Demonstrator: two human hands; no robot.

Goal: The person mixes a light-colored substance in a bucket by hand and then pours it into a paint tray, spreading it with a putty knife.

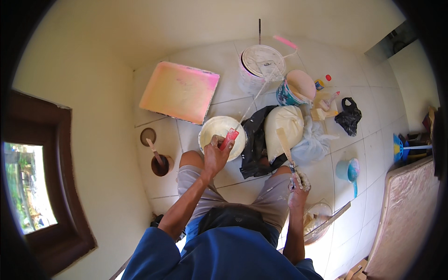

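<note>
The left hand [217,156] is closed, thumb and fingers around the red plastic handle [229,138] of a long tool with a thin, pale-spattered rod [255,97]. The right hand [297,186], whitened by smears, is curled around the lower end of a flat, wood-coloured tool [283,141].

Directly beneath the left hand stands a round, cream-coated bucket [215,125]. Between the hands, a crumpled black plastic bag [253,140] and a bulging cream-coloured sack [291,119] fill the space; the sack lies immediately ahead of the right hand, behind its tool. Just beyond that hand to the right is a translucent white plastic bag [315,144]. Beside the right forearm is a shallow clear container [317,215].

Left of the left hand, a brown cylindrical pot [167,168] holds a wooden-handled implement [153,147]. Well right of the right hand sits a teal plastic dipper [344,170].

Farther ahead of the left hand are a pink-and-yellow rectangular tray [179,91] and, to the right, a white lidded bucket [248,81].

The red-handled tool's long axis slants forward and right, its rod reaching over that bucket. The flat tool points forward, leaning slightly left.
</note>
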